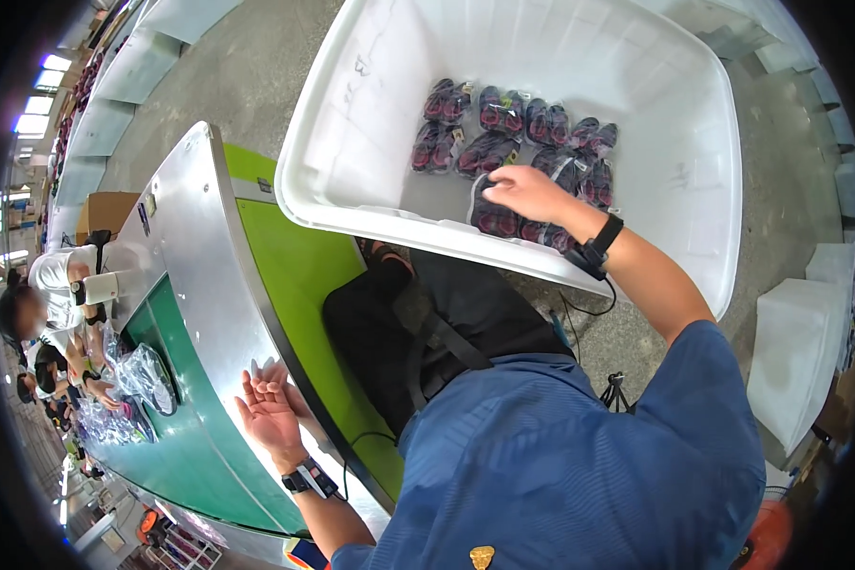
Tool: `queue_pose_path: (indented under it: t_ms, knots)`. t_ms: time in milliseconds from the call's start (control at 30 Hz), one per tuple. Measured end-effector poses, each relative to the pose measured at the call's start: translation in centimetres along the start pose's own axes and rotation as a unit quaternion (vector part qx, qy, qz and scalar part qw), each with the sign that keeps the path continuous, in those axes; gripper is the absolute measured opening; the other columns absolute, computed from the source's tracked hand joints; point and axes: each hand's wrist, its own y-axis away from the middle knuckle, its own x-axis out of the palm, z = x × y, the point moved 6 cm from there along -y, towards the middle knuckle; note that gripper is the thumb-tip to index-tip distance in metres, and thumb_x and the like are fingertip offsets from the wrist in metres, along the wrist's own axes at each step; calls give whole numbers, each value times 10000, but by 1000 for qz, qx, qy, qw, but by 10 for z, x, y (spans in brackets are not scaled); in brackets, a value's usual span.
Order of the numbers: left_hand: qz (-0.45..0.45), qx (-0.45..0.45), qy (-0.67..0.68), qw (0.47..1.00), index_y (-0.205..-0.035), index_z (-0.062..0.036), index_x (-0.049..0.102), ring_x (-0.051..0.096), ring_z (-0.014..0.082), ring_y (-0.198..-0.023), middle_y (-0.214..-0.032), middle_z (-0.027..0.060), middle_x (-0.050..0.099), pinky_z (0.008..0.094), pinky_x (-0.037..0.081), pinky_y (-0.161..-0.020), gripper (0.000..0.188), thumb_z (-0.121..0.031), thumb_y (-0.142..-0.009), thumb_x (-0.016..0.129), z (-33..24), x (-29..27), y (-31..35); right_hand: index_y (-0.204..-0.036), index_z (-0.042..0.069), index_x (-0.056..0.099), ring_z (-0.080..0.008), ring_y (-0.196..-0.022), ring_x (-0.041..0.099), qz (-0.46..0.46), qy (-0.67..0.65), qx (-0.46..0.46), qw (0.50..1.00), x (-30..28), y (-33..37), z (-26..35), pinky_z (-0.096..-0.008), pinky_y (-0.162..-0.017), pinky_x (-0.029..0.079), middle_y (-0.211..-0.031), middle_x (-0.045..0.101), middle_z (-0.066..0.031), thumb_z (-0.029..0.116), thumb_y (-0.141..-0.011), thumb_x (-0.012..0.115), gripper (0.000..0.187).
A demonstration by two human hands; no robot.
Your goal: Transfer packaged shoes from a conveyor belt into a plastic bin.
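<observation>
My right hand [527, 193] reaches down into a large white plastic tub [351, 123]. Its fingers are closed on the upper edge of a clear-bagged pair of dark shoes [494, 218], at the near side of the tub. Beyond it lie several more bagged pairs of dark shoes with reddish insides [487, 152], set in rows on the tub's bottom. My left hand [271, 413] rests palm up by the metal edge of the work table [223, 323]; its fingers are loosely curled and apart, holding nothing.
A green belt [199, 399] runs along the table, with clear-bagged shoes [147, 380] at its far side. A person in white [57, 290] and others work there. Lime-green panels [294, 275] face my legs. A white bin [798, 351] stands at the right.
</observation>
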Motion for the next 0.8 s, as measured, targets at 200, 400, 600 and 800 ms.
queue_pose_path:
  t_ms: [200, 400, 600, 800]
  knots:
    - [3, -7, 7, 1000, -1412, 20, 515, 680, 243, -969, -1121, 166, 686, 388, 581, -944, 494, -365, -1122, 406, 5, 8, 4, -1250, -22, 643, -339, -1050, 685, 52, 66, -174, 981, 73, -9, 95, -421, -870, 557, -1158, 675, -213, 368, -931, 717, 508]
    - [10, 3, 15, 1000, -1419, 16, 508, 675, 239, -972, -1121, 164, 688, 383, 570, -929, 489, -361, -1119, 424, 7, 4, 9, -1389, 20, 520, -408, -1125, 606, 29, 153, -186, 970, 125, -11, 125, -479, -949, 508, -1147, 615, -199, 422, -946, 675, 618]
    - [27, 1, 22, 999, -1427, 14, 502, 669, 244, -980, -1134, 170, 677, 387, 564, -940, 498, -368, -1120, 419, 5, -1, 8, -1383, 22, 486, -413, -984, 668, 4, 267, -143, 953, 133, -2, 138, -503, -849, 552, -1105, 627, -208, 314, -928, 683, 575]
    - [20, -10, 16, 1000, -1438, 16, 496, 670, 245, -976, -1113, 164, 672, 382, 574, -933, 501, -364, -1123, 415, 1, 1, 8, -1344, -22, 518, -382, -976, 691, -5, 274, -149, 950, 134, 1, 139, -485, -836, 566, -1112, 655, -209, 290, -935, 673, 537]
